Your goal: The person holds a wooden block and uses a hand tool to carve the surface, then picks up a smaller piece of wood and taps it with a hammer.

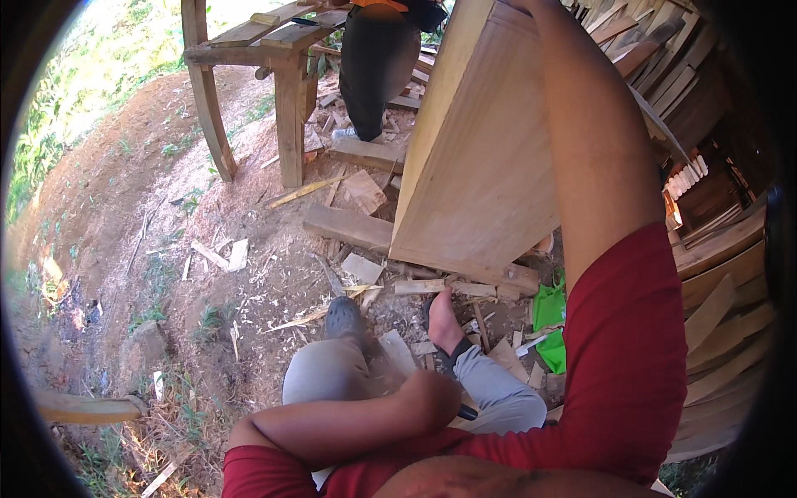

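The large pale wooden panel (pixel 486 141) stands in front of me, tilted, its lower end among timber pieces on the ground. My right hand (pixel 521 4) is at its top edge, but the frame cuts it down to a sliver, so I cannot tell whether I am gripping or only resting there. My left hand (pixel 432 398) is curled low over my lap, with a dark handle (pixel 468 412) jutting out beside it; my fingers are hidden, so I cannot tell how they sit on it, nor what the handle belongs to.

Close by the panel's left side, a thick beam (pixel 347 226) lies across the ground, with another timber (pixel 367 153) farther off. Offcuts crowd around my feet, and a bright green bag-like thing (pixel 549 307) lies crumpled near my right leg. Beyond the panel's left edge stands a co-worker's dark-trousered leg (pixel 374 83), partly blurred and cut off above. A rough wooden bench (pixel 289 116) stands left of it.

Stacked planks (pixel 730 349) hem in my right side, darkening toward the rim. On my left there is more room: the dirt slope (pixel 108 199) carries only scattered chips and grass.
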The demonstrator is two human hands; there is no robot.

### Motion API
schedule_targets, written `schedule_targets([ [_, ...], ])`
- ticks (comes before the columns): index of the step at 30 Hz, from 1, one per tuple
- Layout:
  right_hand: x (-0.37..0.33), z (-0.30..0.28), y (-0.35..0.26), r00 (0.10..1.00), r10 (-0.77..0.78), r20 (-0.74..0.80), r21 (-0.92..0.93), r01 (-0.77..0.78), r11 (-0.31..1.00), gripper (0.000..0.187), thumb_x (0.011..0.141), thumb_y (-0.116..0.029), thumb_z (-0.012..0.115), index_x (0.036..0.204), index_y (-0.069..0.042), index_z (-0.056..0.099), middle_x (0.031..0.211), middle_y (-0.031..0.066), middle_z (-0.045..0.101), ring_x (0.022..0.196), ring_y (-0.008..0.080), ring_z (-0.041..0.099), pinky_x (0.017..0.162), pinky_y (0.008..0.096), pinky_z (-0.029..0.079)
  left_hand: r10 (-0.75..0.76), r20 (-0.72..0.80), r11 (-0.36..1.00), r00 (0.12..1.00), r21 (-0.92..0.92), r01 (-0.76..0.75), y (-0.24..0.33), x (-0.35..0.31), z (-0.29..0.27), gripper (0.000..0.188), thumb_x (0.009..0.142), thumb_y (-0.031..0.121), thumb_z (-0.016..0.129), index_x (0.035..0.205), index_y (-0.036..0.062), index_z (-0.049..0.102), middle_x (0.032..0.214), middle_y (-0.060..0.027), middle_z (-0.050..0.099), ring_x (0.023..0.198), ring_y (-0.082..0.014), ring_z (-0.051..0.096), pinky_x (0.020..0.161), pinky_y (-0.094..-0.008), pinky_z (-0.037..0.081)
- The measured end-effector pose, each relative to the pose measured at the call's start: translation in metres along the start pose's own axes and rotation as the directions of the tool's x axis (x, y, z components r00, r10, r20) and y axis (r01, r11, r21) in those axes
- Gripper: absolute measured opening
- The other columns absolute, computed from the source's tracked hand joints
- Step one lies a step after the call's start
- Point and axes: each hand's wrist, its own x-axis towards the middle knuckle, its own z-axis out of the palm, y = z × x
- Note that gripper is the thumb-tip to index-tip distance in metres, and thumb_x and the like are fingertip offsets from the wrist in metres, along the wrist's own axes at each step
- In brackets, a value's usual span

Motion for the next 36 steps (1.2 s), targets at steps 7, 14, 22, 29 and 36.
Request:
schedule_targets([
  [7,-0.040,-0.029,-0.014,0.996,-0.084,-0.021,-0.018,0.084,0.996,0.036,0.095,-0.021,0.059,0.126,-0.003,0.066,0.122,0.0217,0.072,0.113,0.0395,0.070,0.096,0.0486,0.056,-0.044,0.019,0.997,0.999,-0.070,0.045,-0.011,0.006,0.011,0.021,0.091,0.023,0.064,0.092,0.0071,0.078,0.092,-0.0112,0.077,0.085,-0.0288,0.077,0.065,-0.0416,0.061],
  [14,-0.218,-0.083,-0.049,0.862,-0.360,-0.357,0.110,0.421,0.900,0.031,0.095,-0.029,0.071,0.121,-0.011,0.070,0.118,0.0107,0.075,0.105,0.0332,0.072,0.091,0.0422,0.057,-0.598,-0.316,0.742,0.736,-0.566,0.360,-0.066,0.005,-0.057,0.048,0.096,0.046,0.068,0.116,0.0022,0.066,0.107,-0.0233,0.075,0.099,-0.0422,0.074,0.085,-0.0515,0.057],
  [22,-0.516,-0.122,-0.030,0.851,-0.443,-0.281,0.266,0.513,0.816,0.020,0.094,-0.016,0.067,0.113,-0.012,0.073,0.142,0.0028,0.065,0.119,0.0278,0.067,0.095,0.0400,0.057,-0.689,-0.492,0.104,0.532,-0.794,-0.599,-0.064,-0.026,-0.070,0.055,0.107,0.058,0.049,0.126,0.0079,0.061,0.105,-0.0067,0.067,0.095,-0.0195,0.066,0.082,-0.0413,0.052],
  [29,-0.605,-0.129,0.001,0.919,-0.307,-0.249,0.293,0.374,0.880,0.030,0.081,-0.010,0.080,0.110,-0.010,0.077,0.131,0.0042,0.072,0.110,0.0312,0.070,0.092,0.0402,0.058,-0.263,-0.549,-0.566,0.793,-0.578,-0.588,0.017,0.011,-0.070,0.086,0.105,0.073,0.028,0.158,0.0058,0.037,0.151,-0.0203,0.053,0.136,-0.0358,0.056,0.114,-0.0508,0.047],
  [36,-0.604,-0.178,0.042,0.928,-0.349,-0.132,0.092,0.362,0.927,0.057,0.082,-0.028,0.078,0.136,-0.015,0.067,0.151,0.0049,0.057,0.141,0.0372,0.049,0.113,0.0558,0.042,-0.102,-0.552,-0.691,0.828,-0.559,-0.458,0.048,0.043,-0.070,0.083,0.105,0.071,0.027,0.159,0.0085,0.035,0.154,-0.0219,0.049,0.137,-0.0391,0.055,0.113,-0.0539,0.049],
])
